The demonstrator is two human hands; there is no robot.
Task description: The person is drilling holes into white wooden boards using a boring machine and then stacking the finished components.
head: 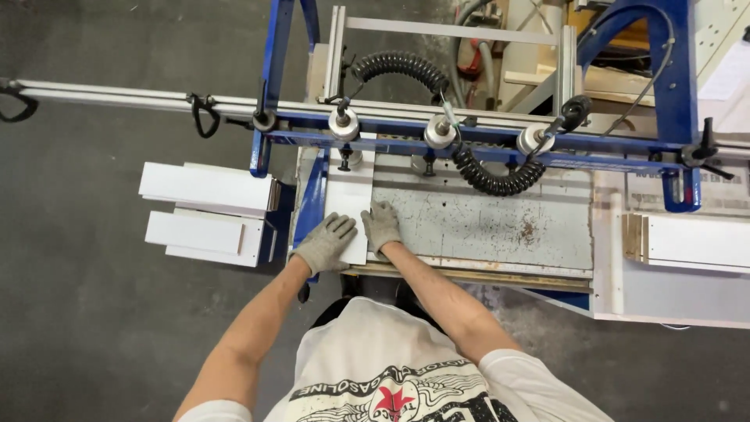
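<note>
White panel (348, 205) under both gloved hands, worn grey machine table (484, 227), concrete floor (78, 312)

Gloves: grey knit work gloves cover the left hand (324, 244) and the right hand (380, 227), cuffs ending at the wrists.
Arms: bare from glove cuff to sleeve.
Shirt: pale short-sleeved tee, black lettering and winged graphic with a red star-like shape.
</note>
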